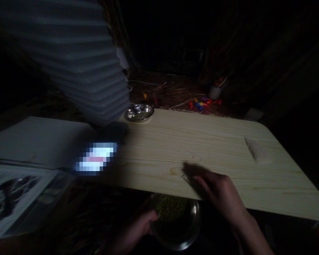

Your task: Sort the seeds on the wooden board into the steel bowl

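My left hand (pixel 140 226) grips the left rim of a metal bowl (pixel 194 226), which is below the table's near edge. A heap of small green beans or grains (pixel 171 207) lies in the bowl. My right hand (pixel 220 187) is low over the wooden table (pixel 215 131), close to its near edge, with the fingers curled together. Shadow hides its fingertips, and I cannot make out whether they hold anything. Just beyond the fingers, small pale grains (pixel 188 153) are scattered on the wood.
A second metal bowl (pixel 139 112) with greenish grains stands at the table's far left. At the right lies a small pale packet (pixel 257 150). A lit screen (pixel 97 159), a ribbed lampshade (pixel 90 71) and a plastic basket (pixel 23 198) are on the left. Colourful pieces (pixel 202 103) lie beyond the table.
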`<state>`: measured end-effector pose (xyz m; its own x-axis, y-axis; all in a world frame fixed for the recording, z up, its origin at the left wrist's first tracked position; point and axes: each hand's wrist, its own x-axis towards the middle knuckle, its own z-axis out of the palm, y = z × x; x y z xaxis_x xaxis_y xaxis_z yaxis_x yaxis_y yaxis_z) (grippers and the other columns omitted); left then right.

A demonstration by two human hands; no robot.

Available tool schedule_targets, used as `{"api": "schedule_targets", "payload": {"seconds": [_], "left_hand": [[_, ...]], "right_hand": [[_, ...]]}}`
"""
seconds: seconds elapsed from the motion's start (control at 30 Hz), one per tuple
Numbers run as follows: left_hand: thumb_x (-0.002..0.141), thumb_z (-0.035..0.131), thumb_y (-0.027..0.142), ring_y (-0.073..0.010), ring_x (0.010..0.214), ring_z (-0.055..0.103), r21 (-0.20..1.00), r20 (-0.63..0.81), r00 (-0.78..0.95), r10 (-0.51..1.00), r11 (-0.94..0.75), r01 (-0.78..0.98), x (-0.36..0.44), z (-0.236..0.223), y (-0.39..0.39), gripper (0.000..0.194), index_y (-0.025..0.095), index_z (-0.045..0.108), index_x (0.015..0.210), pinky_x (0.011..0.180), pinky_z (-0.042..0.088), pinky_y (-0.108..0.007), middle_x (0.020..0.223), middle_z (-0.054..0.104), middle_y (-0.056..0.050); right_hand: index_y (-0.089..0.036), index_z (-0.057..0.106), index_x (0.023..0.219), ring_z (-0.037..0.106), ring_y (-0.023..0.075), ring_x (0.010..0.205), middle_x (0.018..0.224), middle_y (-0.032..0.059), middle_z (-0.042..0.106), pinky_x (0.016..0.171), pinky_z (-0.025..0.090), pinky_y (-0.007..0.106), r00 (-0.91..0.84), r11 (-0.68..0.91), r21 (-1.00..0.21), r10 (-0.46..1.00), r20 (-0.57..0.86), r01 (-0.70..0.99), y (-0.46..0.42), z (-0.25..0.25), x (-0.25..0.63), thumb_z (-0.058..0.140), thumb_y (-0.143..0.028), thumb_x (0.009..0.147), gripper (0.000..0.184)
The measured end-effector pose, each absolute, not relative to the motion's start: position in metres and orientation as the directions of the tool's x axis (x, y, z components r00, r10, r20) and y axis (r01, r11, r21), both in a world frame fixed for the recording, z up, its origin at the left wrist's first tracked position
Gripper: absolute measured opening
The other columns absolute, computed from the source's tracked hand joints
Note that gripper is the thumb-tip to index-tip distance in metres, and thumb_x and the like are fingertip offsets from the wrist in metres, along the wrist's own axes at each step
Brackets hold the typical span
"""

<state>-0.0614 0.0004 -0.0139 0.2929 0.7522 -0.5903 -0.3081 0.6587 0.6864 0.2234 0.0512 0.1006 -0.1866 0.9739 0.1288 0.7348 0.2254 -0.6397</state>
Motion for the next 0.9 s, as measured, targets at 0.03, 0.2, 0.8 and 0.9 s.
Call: {"api": "schedule_targets", "payload": {"seconds": [0.03, 0.2, 0.8, 0.9], "left_hand": [[0.076, 0.073, 0.02, -0.0221, 0.077, 0.073, 0.681, -0.59, 0.291, 0.753, 0.658, -0.321, -0.062, -0.016, 0.0, 0.029, 0.021, 0.074, 0.105, 0.063, 0.057, -0.029, 0.09, 0.078, -0.005], [0.076, 0.073, 0.018, -0.0215, 0.077, 0.073, 0.676, -0.591, 0.296, 0.751, 0.661, -0.327, -0.061, -0.019, 0.0, 0.026, 0.021, 0.075, 0.102, 0.063, 0.056, -0.027, 0.081, 0.076, -0.004], [0.076, 0.069, 0.019, -0.0215, 0.074, 0.07, 0.707, -0.633, 0.258, 0.73, 0.681, -0.191, -0.055, 0.005, 0.005, 0.025, 0.018, 0.074, 0.1, 0.062, 0.054, -0.029, 0.082, 0.075, -0.005], [0.077, 0.071, 0.018, -0.0198, 0.072, 0.069, 0.712, -0.617, 0.272, 0.739, 0.671, -0.207, -0.056, 0.007, 0.004, 0.024, 0.018, 0.075, 0.1, 0.061, 0.053, -0.027, 0.082, 0.075, -0.004]], "right_hand": [[-0.021, 0.078, 0.095, 0.075, 0.0248, 0.069, 0.082, 0.0061, 0.08, 0.062, 0.056, 0.038, -0.166, 0.213, -0.648, 0.977, 0.134, 0.731, 0.052, 0.101, 0.225, 0.052, -0.04, 0.1, 0.032], [-0.022, 0.077, 0.096, 0.077, 0.0233, 0.076, 0.089, 0.0044, 0.081, 0.066, 0.056, 0.035, -0.127, 0.17, -0.698, 0.985, 0.114, 0.695, 0.048, 0.099, 0.236, 0.054, -0.04, 0.1, 0.029], [-0.023, 0.079, 0.094, 0.076, 0.0232, 0.079, 0.089, 0.0044, 0.081, 0.069, 0.056, 0.034, -0.228, 0.181, -0.736, 0.973, 0.038, 0.652, 0.042, 0.096, 0.232, 0.055, -0.04, 0.1, 0.03], [-0.024, 0.079, 0.093, 0.077, 0.0236, 0.081, 0.09, 0.0036, 0.081, 0.071, 0.057, 0.034, -0.219, 0.172, -0.755, 0.975, 0.038, 0.633, 0.04, 0.098, 0.236, 0.057, -0.04, 0.099, 0.028]]}}
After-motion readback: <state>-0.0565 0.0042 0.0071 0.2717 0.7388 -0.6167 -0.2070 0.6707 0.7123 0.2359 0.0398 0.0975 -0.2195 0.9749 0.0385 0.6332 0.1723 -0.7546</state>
